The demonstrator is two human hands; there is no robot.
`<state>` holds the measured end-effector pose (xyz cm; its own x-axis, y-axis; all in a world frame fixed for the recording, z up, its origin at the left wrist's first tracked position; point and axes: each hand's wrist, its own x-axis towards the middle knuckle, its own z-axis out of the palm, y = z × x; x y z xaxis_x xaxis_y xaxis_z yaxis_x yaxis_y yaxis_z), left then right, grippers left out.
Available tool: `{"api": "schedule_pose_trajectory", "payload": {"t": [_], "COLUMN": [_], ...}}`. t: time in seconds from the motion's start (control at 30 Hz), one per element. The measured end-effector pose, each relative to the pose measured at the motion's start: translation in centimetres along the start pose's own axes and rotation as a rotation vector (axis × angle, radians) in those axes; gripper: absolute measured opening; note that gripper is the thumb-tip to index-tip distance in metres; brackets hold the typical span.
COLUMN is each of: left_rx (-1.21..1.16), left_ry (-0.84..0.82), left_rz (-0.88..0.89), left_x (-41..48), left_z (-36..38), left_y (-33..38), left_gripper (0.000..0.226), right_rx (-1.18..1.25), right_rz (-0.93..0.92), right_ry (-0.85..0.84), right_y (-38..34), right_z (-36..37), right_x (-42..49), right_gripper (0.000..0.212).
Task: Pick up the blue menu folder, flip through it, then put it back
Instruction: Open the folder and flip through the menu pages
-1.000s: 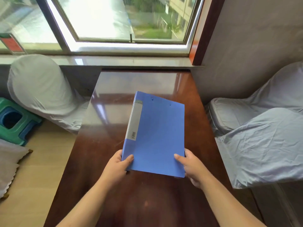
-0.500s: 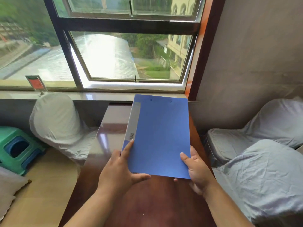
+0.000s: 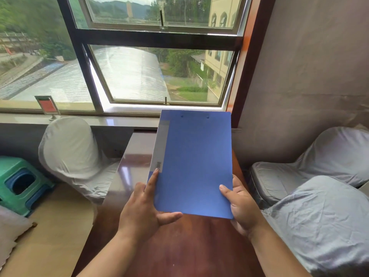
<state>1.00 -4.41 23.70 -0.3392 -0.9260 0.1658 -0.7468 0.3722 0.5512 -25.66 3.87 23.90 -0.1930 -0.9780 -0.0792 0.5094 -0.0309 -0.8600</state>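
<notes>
**Blue folder held closed above the table**

At far left a green stool (image 3: 19,179) sits on the pale floor, with a small red sign (image 3: 48,105) on the window sill above it. Next comes a chair in a white cover (image 3: 69,148), just beside the dark glossy table (image 3: 179,246).

The left hand (image 3: 142,211) is at the folder's lower left corner: its forefinger lies straight along the spine edge, tip touching the grey label strip, thumb spread out under the bottom edge.

The blue menu folder (image 3: 193,166) is closed, lifted clear of the table and tilted up toward the camera, its top edge overlapping the window frame (image 3: 155,38).

The right hand (image 3: 242,206) cups the lower right corner, thumb pressed on the front cover, fingers hidden behind.

At right are two grey-covered seats (image 3: 319,206) against the wall.
</notes>
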Motion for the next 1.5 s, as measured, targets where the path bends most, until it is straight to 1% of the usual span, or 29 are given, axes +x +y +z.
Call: {"api": "schedule_pose_trajectory", "payload": {"t": [0.13, 0.3, 0.43, 0.57, 0.7, 0.8, 1.03, 1.07, 1.17, 1.27, 1.3, 1.37, 1.43, 1.5], "left_rx": [-0.001, 0.023, 0.067, 0.122, 0.181, 0.169, 0.168, 0.169, 0.173, 0.181, 0.185, 0.195, 0.209, 0.213], "left_ry": [0.009, 0.064, 0.157, 0.230, 0.273, 0.285, 0.327, 0.335, 0.365, 0.404, 0.423, 0.447, 0.448, 0.441], "left_rz": [-0.009, 0.022, 0.067, 0.104, 0.137, 0.158, 0.188, 0.189, 0.197, 0.201, 0.204, 0.235, 0.266, 0.260], "left_x": [-0.1, -0.8, -1.3, -1.3, -1.0, -0.9, -0.8, -0.7, -0.6, -0.5, -0.5, -0.3, -0.1, 0.1], "left_z": [0.1, 0.0, -0.3, -0.7, -1.0, -1.1, -1.8, -1.8, -1.7, -1.4, -1.3, -1.1, -1.0, -0.8], "left_y": [-0.1, -0.1, 0.4, 0.8, 0.9, 0.7, 1.3, 1.4, 1.5, 1.4, 1.3, 1.2, 1.0, 0.7], "left_gripper": [0.142, 0.140, 0.135, 0.127, 0.122, 0.120, 0.113, 0.112, 0.108, 0.103, 0.100, 0.095, 0.091, 0.089], "right_rx": [-0.012, -0.044, -0.065, -0.063, -0.020, -0.002, 0.120, 0.141, 0.113, 0.078, 0.072, 0.056, -0.006, -0.035], "right_rz": [-0.006, -0.026, -0.022, -0.022, -0.019, -0.029, -0.014, -0.017, 0.002, 0.016, 0.006, -0.005, -0.006, -0.019], "right_ry": [0.000, 0.012, 0.026, 0.085, 0.073, 0.057, -0.021, -0.049, -0.120, -0.084, -0.065, -0.058, -0.070, -0.057], "right_y": [-0.4, -0.8, -1.4, -2.0, -2.5, -3.1, -3.9, -4.1, -4.0, -4.1, -4.1, -3.8, -3.5, -3.5], "right_z": [0.5, 0.8, 1.1, 1.7, 2.0, 2.4, 2.5, 2.6, 2.3, 2.7, 2.7, 2.6, 2.4, 2.4], "right_x": [0.0, -0.1, -0.1, -0.2, 0.0, 0.0, 0.2, 0.2, 0.8, 1.5, 1.6, 2.0, 2.3, 2.7], "right_gripper": [0.038, 0.039, 0.039, 0.038, 0.045, 0.047, 0.039, 0.042, 0.062, 0.069, 0.066, 0.052, 0.047, 0.037]}}
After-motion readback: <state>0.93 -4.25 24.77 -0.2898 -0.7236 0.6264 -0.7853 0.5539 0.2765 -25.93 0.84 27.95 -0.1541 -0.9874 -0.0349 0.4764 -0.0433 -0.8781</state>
